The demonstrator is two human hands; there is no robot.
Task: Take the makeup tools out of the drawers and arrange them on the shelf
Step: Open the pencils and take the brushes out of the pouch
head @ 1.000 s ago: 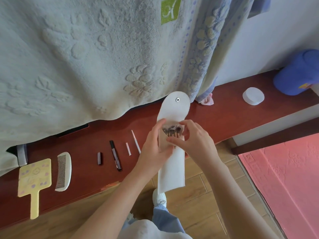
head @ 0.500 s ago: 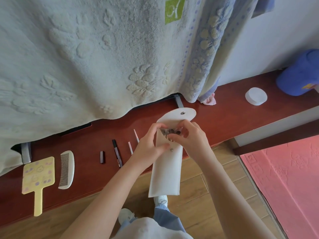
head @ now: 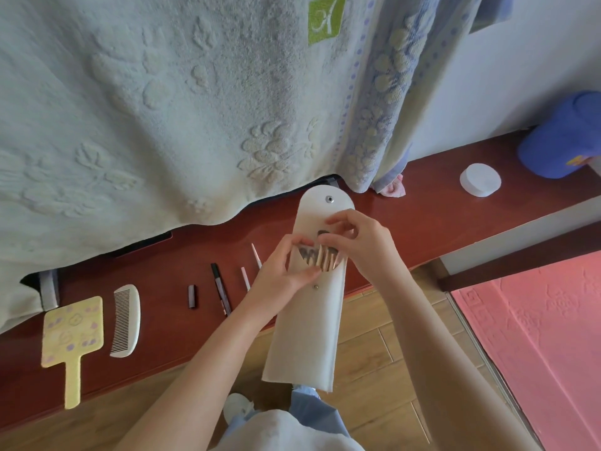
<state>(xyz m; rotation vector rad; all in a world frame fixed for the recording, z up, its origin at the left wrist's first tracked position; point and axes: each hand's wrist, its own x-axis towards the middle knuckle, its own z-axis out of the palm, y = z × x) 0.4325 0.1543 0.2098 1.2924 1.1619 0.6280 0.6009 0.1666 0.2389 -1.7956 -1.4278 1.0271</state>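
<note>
A long white pouch [head: 305, 333] with a snap flap hangs in front of the red-brown shelf [head: 422, 222]. My left hand [head: 286, 271] grips the pouch's mouth from the left. My right hand [head: 357, 242] pinches the makeup brushes [head: 322, 257] that stick out of the opening. On the shelf to the left lie a yellow hand mirror [head: 71, 333], a white comb [head: 125, 320], a small dark tube [head: 192, 296], a black pen-like stick [head: 221, 292] and two thin pink sticks [head: 245, 278].
Large pale towels [head: 162, 109] hang over the back of the shelf. A white round jar [head: 480, 180] and a blue container [head: 566, 138] stand on the shelf at the right. Wooden floor [head: 367, 369] and a pink mat [head: 536, 336] lie below.
The pouch's flap has swung up and open again. The brush handles now stand further out of the mouth, with my right fingers spread on them.
</note>
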